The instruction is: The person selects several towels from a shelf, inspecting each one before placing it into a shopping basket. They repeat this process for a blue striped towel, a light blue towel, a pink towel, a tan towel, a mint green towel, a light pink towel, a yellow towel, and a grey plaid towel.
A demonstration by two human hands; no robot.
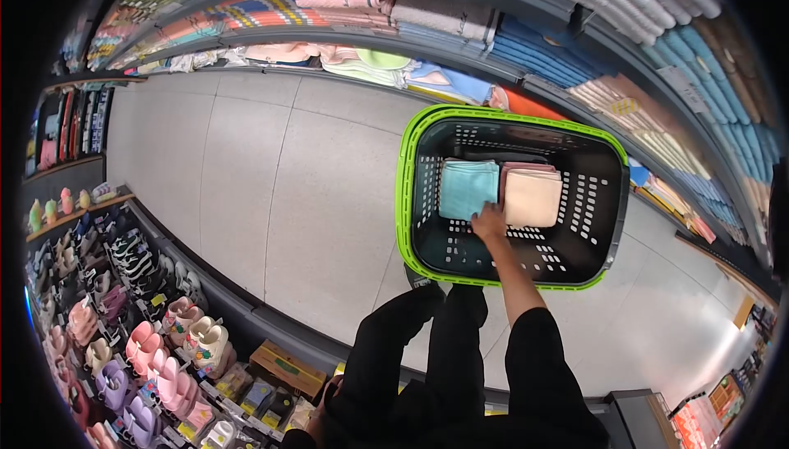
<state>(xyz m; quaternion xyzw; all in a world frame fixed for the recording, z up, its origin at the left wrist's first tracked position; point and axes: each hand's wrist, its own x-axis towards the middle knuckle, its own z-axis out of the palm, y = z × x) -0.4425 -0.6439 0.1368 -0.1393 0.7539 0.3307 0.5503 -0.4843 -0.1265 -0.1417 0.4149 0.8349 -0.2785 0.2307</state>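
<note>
The right arm (516, 280) extends forward and down from a black sleeve (538, 354) over the near rim of a black perforated plastic basket with a bright green rim (403, 202). The right hand (491, 223) is inside the basket, palm downward, its fingers partly bent at the near right corner of a stack of folded teal cloths (468, 190). Whether this grip is pinching the cloth or merely resting against it cannot be told.

Immediately right of the teal stack lies a folded cream cloth (532, 197), with folded mauve cloth (530, 166) showing along its far and left edges. All are within the basket, which stands on pale grey floor tiles (329, 178).

The left hand (330, 391) is low, beside the dark-clothed legs, and mostly obscured; the state of its grip cannot be told.

Markings: a white shelf label (686, 89) is fixed below the folded towels at upper right; its print is too small to read. Pale lettering on a dark item (421, 282) by the basket's near left corner is likewise illegible. A brown cardboard box (288, 368) sits beside the displayed footwear (168, 379); no brand on it can be read.
</note>
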